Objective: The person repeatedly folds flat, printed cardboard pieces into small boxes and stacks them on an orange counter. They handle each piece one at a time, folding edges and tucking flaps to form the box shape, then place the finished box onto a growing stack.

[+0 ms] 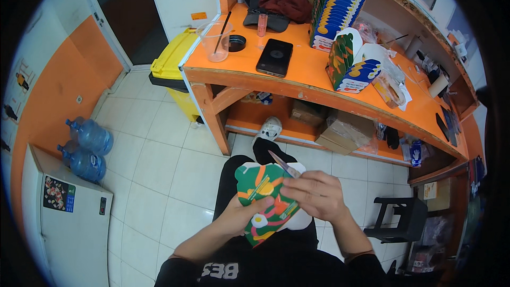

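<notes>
Over my lap, my left hand (240, 216) grips a flat cardboard food box (265, 182), its thumb across the front. The box is green with orange, pink and egg patterns, and white board shows at its edges. My right hand (317, 194) is closed at the box's upper right, around a slim, pointed, blade-like tool (285, 165). The tool's tip points up and left; its handle is hidden in my fingers, so its exact kind is unclear. Beyond my knees, a folded-up box (352, 69) of similar pattern stands on the orange counter (234, 70).
A tall stack of nested boxes (342, 8) stands at the counter's back. Nearby lie a phone (274, 57), a clear plastic cup (215, 45) and a dark cap (265, 20). A yellow bin (175, 64) is left of the counter, a black stool (399, 218) at right.
</notes>
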{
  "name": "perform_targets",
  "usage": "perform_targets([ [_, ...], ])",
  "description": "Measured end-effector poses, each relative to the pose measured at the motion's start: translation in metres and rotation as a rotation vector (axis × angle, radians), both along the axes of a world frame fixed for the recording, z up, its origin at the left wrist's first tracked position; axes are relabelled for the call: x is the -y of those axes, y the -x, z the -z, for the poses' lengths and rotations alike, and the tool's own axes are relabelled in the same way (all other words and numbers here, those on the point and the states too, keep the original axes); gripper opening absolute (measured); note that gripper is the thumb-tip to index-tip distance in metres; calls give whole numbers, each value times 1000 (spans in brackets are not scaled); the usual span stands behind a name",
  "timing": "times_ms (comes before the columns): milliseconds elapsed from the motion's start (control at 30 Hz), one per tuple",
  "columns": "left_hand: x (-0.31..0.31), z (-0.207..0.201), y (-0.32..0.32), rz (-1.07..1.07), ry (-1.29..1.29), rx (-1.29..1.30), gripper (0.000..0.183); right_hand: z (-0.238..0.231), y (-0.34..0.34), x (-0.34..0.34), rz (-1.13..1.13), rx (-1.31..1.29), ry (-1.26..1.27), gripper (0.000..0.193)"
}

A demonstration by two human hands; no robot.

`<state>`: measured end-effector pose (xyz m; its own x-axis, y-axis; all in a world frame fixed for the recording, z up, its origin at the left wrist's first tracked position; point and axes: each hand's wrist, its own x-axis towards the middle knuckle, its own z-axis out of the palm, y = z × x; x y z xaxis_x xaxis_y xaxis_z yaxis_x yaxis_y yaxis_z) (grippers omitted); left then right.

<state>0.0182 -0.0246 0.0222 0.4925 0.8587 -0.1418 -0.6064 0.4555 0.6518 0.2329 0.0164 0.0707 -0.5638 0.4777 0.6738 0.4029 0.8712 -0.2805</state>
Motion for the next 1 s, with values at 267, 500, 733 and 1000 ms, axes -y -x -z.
perform_targets([
  [267, 15, -12, 6, 46, 62, 12, 40, 6, -14, 16, -201, 106, 260, 38],
  [500, 4, -3, 10, -24, 238, -210, 40, 14, 1, -29, -338, -327, 949, 61],
  [733, 0, 4, 13, -264, 220, -187, 44, 15, 18, -199, 445, -60, 54, 37],
  [1000, -5, 3, 22, -246, 271, -177, 44, -3, 30, -164, 302, -268, 248, 41],
])
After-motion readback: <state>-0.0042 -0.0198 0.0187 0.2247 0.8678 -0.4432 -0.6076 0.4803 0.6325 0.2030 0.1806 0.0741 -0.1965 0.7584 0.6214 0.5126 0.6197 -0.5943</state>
